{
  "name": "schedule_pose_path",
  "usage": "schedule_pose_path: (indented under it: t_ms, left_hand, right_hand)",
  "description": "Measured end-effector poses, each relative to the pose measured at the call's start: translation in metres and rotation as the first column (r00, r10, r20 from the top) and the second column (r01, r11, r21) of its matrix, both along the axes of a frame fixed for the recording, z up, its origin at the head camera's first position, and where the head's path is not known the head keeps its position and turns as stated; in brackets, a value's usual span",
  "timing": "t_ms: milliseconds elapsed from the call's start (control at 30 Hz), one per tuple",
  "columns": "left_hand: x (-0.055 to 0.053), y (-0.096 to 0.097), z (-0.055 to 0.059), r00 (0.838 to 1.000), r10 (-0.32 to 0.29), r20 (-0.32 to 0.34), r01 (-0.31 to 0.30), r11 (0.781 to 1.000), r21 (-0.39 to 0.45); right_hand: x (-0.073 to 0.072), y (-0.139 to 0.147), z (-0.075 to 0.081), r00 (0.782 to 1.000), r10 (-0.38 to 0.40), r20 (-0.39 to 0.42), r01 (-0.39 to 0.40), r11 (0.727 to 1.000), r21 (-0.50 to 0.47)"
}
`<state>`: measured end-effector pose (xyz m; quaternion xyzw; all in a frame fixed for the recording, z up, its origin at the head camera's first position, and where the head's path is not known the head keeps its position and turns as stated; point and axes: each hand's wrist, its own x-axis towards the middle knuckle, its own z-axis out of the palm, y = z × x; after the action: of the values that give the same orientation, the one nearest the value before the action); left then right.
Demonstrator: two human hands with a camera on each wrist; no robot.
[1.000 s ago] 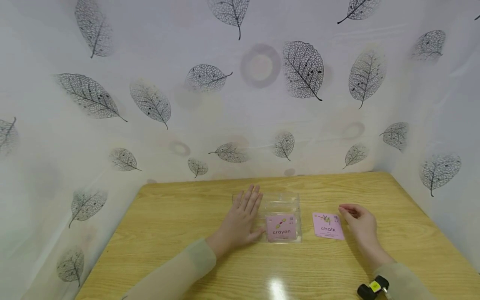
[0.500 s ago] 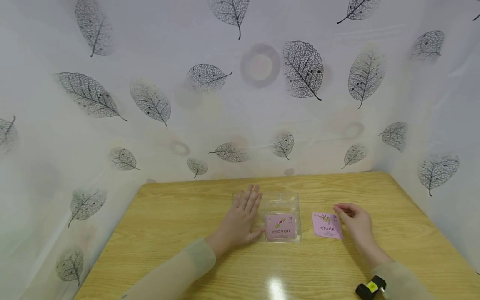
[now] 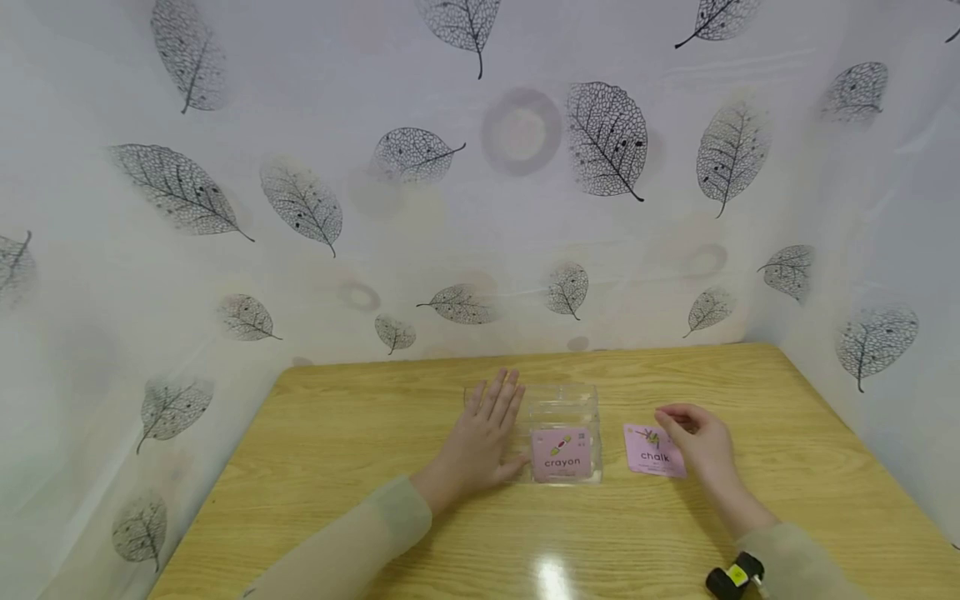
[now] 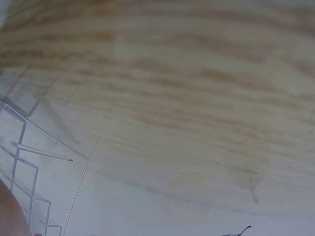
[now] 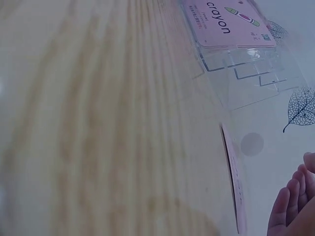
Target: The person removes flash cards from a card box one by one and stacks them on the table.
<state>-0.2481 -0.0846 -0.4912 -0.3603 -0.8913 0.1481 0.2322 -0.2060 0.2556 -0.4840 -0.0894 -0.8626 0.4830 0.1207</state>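
My left hand rests with straight fingers on the left part of a clear stepped plastic stand. A pink card printed "crayon" leans in the front tier, to the right of that hand. On the table to the right of the stand lies a pink card printed "chalk". My right hand hovers over its right edge, fingers loosely bent and holding nothing. In the right wrist view a gap separates the fingers from the chalk card. Only a sliver of left hand shows in the left wrist view.
The wooden table meets a white leaf-patterned sheet behind and at both sides. A black strapped device with a yellow label sits at the right wrist.
My right hand has moved left, from beside the chalk card to over its right edge. The left hand, the stand and both cards keep their places.
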Motion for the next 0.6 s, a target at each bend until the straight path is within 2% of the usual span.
schedule_pose_path:
  t_ms: [200, 600]
  left_hand:
    - [0.002, 0.0, 0.002, 1.0, 0.006, 0.009, -0.006, 1.0, -0.007]
    - [0.001, 0.0, 0.001, 1.0, 0.007, 0.02, -0.007, 1.0, -0.006]
  right_hand:
    - [-0.001, -0.005, 0.0, 0.999, 0.026, -0.031, -0.027, 1.0, -0.012]
    - [-0.001, -0.018, 0.01, 0.997, 0.075, -0.02, -0.075, 0.997, -0.035]
